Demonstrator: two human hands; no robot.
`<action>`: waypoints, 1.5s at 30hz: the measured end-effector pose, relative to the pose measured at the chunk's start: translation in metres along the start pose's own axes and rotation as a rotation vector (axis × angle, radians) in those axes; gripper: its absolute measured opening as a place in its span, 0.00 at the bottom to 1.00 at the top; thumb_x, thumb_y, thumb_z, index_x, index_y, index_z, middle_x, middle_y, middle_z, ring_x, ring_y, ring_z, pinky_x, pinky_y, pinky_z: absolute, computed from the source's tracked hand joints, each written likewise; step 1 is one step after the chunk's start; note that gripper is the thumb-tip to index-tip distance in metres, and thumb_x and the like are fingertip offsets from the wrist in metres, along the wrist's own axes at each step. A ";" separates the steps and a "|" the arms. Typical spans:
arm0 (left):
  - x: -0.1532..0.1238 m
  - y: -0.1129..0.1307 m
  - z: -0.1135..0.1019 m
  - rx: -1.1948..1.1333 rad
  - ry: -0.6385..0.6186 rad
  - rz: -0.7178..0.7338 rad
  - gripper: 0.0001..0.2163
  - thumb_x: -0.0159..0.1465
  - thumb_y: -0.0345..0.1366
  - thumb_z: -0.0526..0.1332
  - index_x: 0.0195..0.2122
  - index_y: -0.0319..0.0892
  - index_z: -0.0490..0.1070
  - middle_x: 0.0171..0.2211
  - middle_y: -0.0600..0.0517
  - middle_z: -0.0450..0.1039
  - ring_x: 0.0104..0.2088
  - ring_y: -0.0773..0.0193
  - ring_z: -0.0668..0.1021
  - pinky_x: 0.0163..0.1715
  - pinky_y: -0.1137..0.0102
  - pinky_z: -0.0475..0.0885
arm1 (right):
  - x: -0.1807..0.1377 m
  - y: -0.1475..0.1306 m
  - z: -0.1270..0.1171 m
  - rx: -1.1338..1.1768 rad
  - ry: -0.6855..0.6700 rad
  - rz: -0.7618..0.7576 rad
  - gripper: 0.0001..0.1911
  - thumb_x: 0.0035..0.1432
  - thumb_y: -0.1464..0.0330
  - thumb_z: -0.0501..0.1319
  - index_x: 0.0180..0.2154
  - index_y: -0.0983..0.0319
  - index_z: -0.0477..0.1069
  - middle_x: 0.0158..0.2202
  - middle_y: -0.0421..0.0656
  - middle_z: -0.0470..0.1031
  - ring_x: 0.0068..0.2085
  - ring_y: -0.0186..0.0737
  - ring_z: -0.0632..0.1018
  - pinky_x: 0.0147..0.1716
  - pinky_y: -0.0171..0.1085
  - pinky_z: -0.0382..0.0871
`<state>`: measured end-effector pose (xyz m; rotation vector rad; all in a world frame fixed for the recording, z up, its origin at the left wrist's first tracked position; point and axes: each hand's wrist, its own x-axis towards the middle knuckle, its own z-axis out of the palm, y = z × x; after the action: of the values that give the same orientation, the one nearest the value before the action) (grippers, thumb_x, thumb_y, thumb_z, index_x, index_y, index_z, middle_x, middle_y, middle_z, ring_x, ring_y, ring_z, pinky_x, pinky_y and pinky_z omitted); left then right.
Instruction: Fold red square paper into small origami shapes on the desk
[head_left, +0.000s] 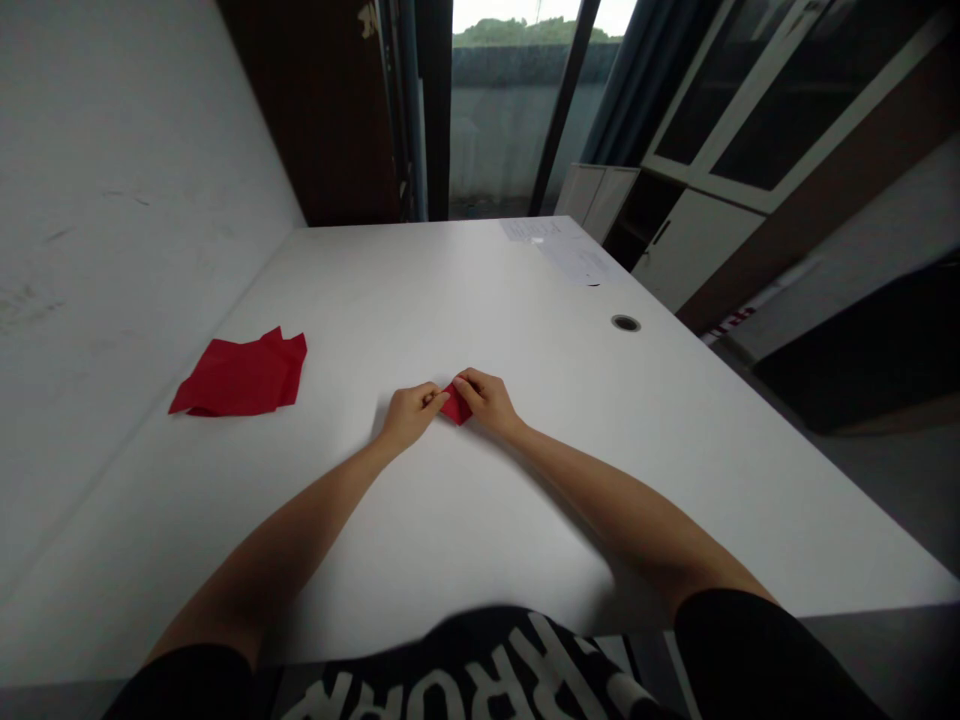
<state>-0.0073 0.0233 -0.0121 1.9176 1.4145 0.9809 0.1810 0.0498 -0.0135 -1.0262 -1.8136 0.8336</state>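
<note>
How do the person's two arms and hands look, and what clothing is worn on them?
Both forearms are bare from wrist to above the elbow. The left hand and the right hand wear no gloves; no rings, watch or bracelet can be seen. Short black sleeves cover the upper arms. They belong to a black shirt with large white letters across the chest, only partly readable.

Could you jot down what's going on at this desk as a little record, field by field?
Setting: white table beside a white wall
Left hand: left hand pinches the left side of a small folded red paper
Right hand: right hand pinches its right side
Paper position: low over the table, between both hands; whether it touches the table cannot be told
Nearby: pile of red paper sheets to the left, apart from the hands
Far end: white papers and a round cable hole
</note>
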 end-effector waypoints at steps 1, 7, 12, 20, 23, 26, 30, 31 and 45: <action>0.000 -0.001 0.000 -0.029 -0.013 -0.006 0.14 0.67 0.45 0.59 0.29 0.43 0.74 0.20 0.57 0.65 0.23 0.68 0.66 0.25 0.72 0.57 | 0.001 0.001 0.000 0.003 0.013 0.008 0.18 0.67 0.57 0.54 0.33 0.60 0.74 0.27 0.39 0.72 0.29 0.36 0.69 0.31 0.36 0.61; 0.002 -0.002 0.002 -0.189 -0.112 -0.080 0.11 0.66 0.43 0.59 0.29 0.43 0.72 0.21 0.57 0.71 0.22 0.69 0.70 0.25 0.73 0.64 | 0.001 0.004 -0.001 0.009 0.015 0.054 0.21 0.68 0.54 0.52 0.31 0.60 0.70 0.25 0.37 0.68 0.28 0.35 0.67 0.29 0.35 0.58; 0.005 -0.006 0.002 -0.310 -0.080 -0.105 0.11 0.65 0.44 0.61 0.29 0.42 0.71 0.21 0.56 0.72 0.21 0.70 0.72 0.25 0.74 0.67 | 0.003 0.005 -0.001 0.168 0.039 0.103 0.23 0.66 0.49 0.54 0.32 0.61 0.70 0.26 0.37 0.69 0.29 0.35 0.67 0.30 0.35 0.60; 0.010 -0.012 0.003 -0.526 0.041 -0.173 0.16 0.64 0.51 0.63 0.31 0.42 0.66 0.25 0.52 0.77 0.24 0.66 0.77 0.28 0.71 0.72 | 0.007 0.015 0.006 0.514 -0.004 0.178 0.24 0.54 0.52 0.69 0.43 0.63 0.74 0.33 0.42 0.77 0.32 0.36 0.72 0.33 0.37 0.66; 0.010 -0.016 0.007 -0.541 -0.002 -0.164 0.15 0.64 0.50 0.62 0.32 0.42 0.66 0.28 0.50 0.79 0.26 0.65 0.78 0.30 0.70 0.73 | 0.005 0.016 0.007 0.485 -0.030 0.140 0.22 0.56 0.55 0.68 0.45 0.64 0.75 0.39 0.46 0.79 0.37 0.40 0.76 0.39 0.41 0.69; 0.010 -0.021 0.006 -0.405 0.010 -0.120 0.13 0.65 0.47 0.61 0.31 0.42 0.69 0.28 0.52 0.77 0.27 0.66 0.77 0.30 0.71 0.70 | 0.002 0.018 0.007 0.389 -0.015 0.108 0.20 0.58 0.57 0.67 0.46 0.63 0.75 0.41 0.47 0.80 0.38 0.41 0.77 0.42 0.42 0.70; 0.010 -0.021 -0.001 -0.078 0.104 0.011 0.11 0.63 0.41 0.63 0.27 0.42 0.70 0.25 0.55 0.69 0.26 0.68 0.70 0.27 0.72 0.63 | 0.001 0.018 0.004 0.131 0.002 0.045 0.14 0.62 0.58 0.64 0.42 0.63 0.74 0.34 0.42 0.76 0.32 0.37 0.73 0.34 0.37 0.67; 0.010 -0.020 -0.002 -0.049 0.116 0.016 0.09 0.63 0.40 0.64 0.27 0.42 0.71 0.24 0.56 0.67 0.26 0.68 0.68 0.26 0.73 0.62 | 0.001 0.018 0.002 0.039 0.000 -0.005 0.13 0.63 0.59 0.63 0.40 0.63 0.74 0.32 0.42 0.75 0.32 0.37 0.71 0.33 0.37 0.65; 0.011 -0.028 0.002 -0.321 0.076 -0.001 0.05 0.61 0.30 0.62 0.38 0.43 0.75 0.36 0.51 0.80 0.37 0.63 0.82 0.43 0.67 0.77 | 0.003 0.010 -0.013 -0.815 -0.204 -0.465 0.12 0.72 0.67 0.53 0.39 0.62 0.73 0.36 0.47 0.73 0.40 0.43 0.69 0.39 0.39 0.61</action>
<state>-0.0189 0.0422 -0.0328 1.6585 1.2126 1.2103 0.1953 0.0589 -0.0153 -0.9360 -2.5126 -0.1249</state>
